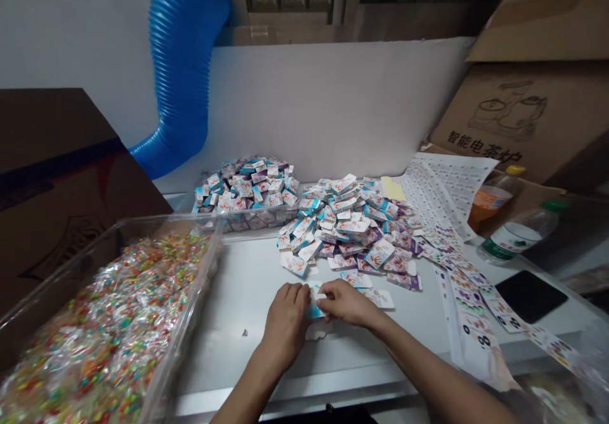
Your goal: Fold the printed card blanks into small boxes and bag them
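Between my two hands is a small blue and white printed carton (314,303), held just above the white table. My left hand (288,313) has its fingers closed on the carton's left side. From the right, my right hand (346,301) pinches the carton's edge near a white flap. Just beyond my hands lies a loose pile of similar small cartons (349,221), blue, purple and white. A few flat-looking cartons (378,298) rest beside my right hand. Part of the held carton is hidden behind my fingers.
A clear bin (216,252) of bagged colourful pieces (137,310) stands left. Behind it sits a tray heaped with cartons (252,189). Sticker sheets (469,310), a black phone-like slab (530,296), bottles (518,237) and a cardboard box (514,113) are right. A blue hose (181,75) hangs behind.
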The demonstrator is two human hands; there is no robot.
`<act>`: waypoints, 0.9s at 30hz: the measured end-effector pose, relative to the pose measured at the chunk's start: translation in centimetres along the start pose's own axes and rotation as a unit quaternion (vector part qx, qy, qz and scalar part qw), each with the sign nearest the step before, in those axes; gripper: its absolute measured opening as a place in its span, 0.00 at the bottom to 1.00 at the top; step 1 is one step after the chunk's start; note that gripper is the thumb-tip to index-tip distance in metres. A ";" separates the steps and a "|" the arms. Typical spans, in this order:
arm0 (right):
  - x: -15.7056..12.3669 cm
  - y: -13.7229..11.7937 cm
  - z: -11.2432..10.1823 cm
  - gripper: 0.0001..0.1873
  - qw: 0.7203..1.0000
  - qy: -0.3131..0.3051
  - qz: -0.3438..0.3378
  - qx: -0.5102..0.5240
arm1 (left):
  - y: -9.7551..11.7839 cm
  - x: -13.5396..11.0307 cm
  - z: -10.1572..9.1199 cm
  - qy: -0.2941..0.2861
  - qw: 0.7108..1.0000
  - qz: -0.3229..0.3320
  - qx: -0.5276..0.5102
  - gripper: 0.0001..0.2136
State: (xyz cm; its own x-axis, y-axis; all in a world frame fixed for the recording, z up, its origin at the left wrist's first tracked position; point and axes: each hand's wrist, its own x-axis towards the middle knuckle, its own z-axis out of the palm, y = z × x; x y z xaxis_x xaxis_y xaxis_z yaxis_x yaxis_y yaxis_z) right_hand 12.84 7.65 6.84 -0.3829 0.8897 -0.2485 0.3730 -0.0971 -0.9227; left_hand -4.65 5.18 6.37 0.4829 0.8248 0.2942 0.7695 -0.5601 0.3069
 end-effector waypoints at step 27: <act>-2.0 -0.3 3.9 0.15 0.912 0.143 -0.056 0.381 | 1.3 0.2 2.1 0.129 0.962 -0.089 -0.222 0.17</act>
State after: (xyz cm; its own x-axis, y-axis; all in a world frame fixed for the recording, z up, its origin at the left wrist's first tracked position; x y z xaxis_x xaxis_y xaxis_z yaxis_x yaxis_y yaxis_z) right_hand 10.15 4.19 6.44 -0.1050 0.9825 -0.1541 -0.3913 -0.1833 -0.9018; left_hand -2.66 4.81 4.93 0.1958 0.8959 0.3988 0.5489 -0.4371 0.7125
